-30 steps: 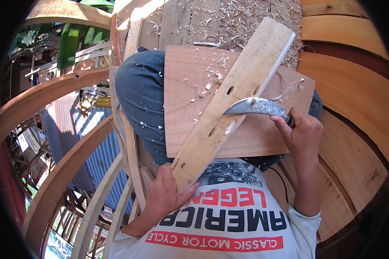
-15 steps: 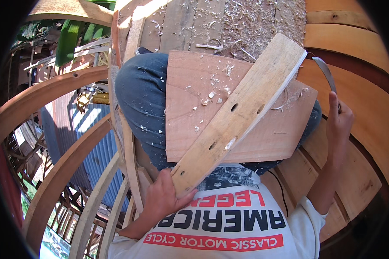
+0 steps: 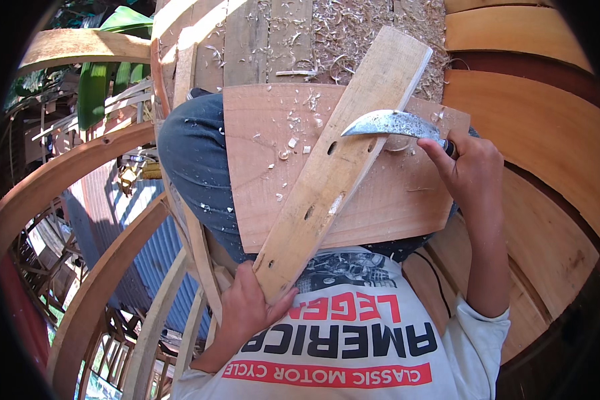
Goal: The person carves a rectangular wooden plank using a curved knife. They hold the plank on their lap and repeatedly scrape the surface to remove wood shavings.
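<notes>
A long wooden plank [image 3: 343, 157] with several dark slots lies slantwise across my lap, its near end against my shirt. My left hand [image 3: 248, 303] is closed around that near end. In my right hand [image 3: 473, 167] is a curved knife [image 3: 390, 125], held by its dark handle. Its blade spans the upper part of the plank, tip toward the left; whether it touches the wood I cannot tell. Under the plank a flat reddish board [image 3: 260, 173] rests on my legs, strewn with chips and shavings.
Wood shavings [image 3: 353, 40] cover the plank floor ahead. Curved wooden ribs [image 3: 80, 163] rise on the left, with corrugated sheeting [image 3: 140, 250] beyond them. Wide curved planks [image 3: 533, 120] line the right side. A thin black cable [image 3: 440, 283] runs beside my right hip.
My right hand has swung the knife inward from the right, bringing its blade across the plank. The left hand keeps its grip. The whole view has shifted slightly.
</notes>
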Motion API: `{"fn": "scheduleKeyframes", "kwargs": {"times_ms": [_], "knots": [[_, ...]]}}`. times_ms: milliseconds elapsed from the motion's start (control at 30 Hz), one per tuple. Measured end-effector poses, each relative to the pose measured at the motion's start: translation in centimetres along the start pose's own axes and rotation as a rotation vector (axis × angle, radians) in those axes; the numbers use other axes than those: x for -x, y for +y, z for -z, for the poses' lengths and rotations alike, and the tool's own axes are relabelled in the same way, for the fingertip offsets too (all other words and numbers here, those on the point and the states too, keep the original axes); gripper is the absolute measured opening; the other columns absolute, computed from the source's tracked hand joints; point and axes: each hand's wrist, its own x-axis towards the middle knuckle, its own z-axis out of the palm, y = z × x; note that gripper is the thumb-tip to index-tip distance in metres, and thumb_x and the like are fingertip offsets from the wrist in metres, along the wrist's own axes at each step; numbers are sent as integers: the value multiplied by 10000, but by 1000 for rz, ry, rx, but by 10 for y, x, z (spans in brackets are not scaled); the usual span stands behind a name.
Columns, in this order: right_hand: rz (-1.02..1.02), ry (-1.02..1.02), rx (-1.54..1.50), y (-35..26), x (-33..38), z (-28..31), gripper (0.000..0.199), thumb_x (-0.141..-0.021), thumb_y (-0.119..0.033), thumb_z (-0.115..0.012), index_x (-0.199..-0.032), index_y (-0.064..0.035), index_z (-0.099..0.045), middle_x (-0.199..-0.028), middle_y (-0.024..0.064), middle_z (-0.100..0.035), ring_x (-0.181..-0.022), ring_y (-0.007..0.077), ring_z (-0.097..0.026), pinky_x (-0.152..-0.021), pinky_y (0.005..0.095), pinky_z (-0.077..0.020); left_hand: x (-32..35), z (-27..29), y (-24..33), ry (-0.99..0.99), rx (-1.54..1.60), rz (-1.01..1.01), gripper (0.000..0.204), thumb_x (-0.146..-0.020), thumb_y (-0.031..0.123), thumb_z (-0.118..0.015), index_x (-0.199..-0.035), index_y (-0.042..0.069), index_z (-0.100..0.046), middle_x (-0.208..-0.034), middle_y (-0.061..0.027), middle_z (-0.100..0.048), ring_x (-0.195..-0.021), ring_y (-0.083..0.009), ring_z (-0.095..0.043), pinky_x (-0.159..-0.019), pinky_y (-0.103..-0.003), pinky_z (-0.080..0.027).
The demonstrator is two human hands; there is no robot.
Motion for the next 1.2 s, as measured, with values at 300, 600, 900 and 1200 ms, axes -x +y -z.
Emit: {"fn": "scheduleKeyframes", "kwargs": {"times_ms": [300, 600, 900, 1200], "knots": [[-287, 74, 26, 52, -61, 6, 748, -839, -689, -503, -587, 14, -556, -517, 189, -493, -500, 334, -533, -492, 394, -415, 2, 1, -11, -77, 38, 50, 688, -761, 452, -724, -1107, -51, -405, -897, -257, -566, -777, -429, -629, -624, -468, -509], [-171, 98, -388, 13, -9, 5, 590, -829, -535, -652, -583, -9, -546, -460, 113, -425, -411, 231, -429, -448, 355, -353, -1, -1, -15, -115, 186, 73, 678, -771, 452, -710, -1107, -44, -393, -918, -289, -577, -826, -454, -629, -671, -465, -504], [81, 96, -186, -20, 27, -13, 593, -749, -586, -691, -542, -53, -532, -444, 91, -473, -397, 258, -516, -411, 344, -401, -4, 10, -8, -153, 221, 59, 672, -772, 404, -717, -1128, -55, -377, -919, -297, -593, -860, -453, -630, -715, -452, -507], [63, 193, -149, 1, -14, -16, 627, -781, -612, -635, -578, -25, -554, -479, 125, -488, -453, 292, -513, -470, 368, -416, 1, 5, -9, -103, 225, 36, 686, -770, 398, -718, -1142, -66, -376, -921, -308, -592, -873, -457, -627, -737, -453, -502]]}}
